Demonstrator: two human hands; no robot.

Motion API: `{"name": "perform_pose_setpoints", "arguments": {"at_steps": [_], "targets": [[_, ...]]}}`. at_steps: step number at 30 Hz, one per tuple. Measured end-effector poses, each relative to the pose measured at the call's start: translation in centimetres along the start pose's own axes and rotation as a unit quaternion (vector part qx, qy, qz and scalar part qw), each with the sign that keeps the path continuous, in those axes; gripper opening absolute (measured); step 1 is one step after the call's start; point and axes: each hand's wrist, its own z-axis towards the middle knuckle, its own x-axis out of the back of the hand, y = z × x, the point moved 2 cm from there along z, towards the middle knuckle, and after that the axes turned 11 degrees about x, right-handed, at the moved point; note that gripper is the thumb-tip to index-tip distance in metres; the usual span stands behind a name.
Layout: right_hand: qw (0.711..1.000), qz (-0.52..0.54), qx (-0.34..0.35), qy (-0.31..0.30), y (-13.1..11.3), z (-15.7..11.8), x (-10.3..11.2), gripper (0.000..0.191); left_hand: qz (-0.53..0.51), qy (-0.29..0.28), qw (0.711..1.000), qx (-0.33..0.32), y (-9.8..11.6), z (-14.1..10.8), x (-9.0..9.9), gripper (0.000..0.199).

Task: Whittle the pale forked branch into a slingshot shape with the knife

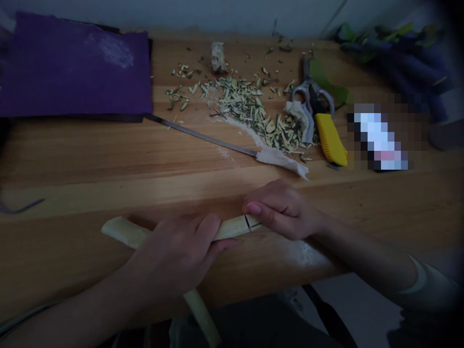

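My left hand (pixel 177 251) is wrapped round a pale, peeled branch (pixel 232 228) above the near part of the table. One thick end sticks out to the left, and another pale length hangs below my palm past the table edge. Whether these lengths join is hidden under my hand. My right hand (pixel 277 210) grips the right end of the branch, thumb on top with the fingers curled. A thin dark line crosses the branch just beside my right thumb, with a shorter one running along it.
Wood shavings (pixel 250 106) lie beyond my hands. Near them are a thin metal blade (pixel 206 137) with a paper-wrapped end, scissors (pixel 306 92) and a yellow-handled tool (pixel 329 140). Purple sheets (pixel 76 72) lie back left, a blurred-out bright object (pixel 380 140) right.
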Motion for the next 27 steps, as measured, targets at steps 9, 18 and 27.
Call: {"name": "perform_pose_setpoints", "arguments": {"at_steps": [9, 18, 27], "targets": [[0.999, -0.036, -0.010, 0.007, -0.5, 0.1, 0.4, 0.035, 0.026, 0.032, 0.999, 0.016, -0.1, 0.3, 0.3, 0.032], [0.978, -0.067, -0.137, 0.141, 0.4, -0.7, 2.3, 0.043, 0.079, 0.020, 0.991, 0.105, -0.8, 0.2, 1.1, 0.033], [0.899, -0.334, -0.249, 0.133, 3.0, -2.1, 7.2, 0.027, -0.002, -0.046, 0.966, 0.256, -3.0, 0.6, 0.9, 0.031]]}}
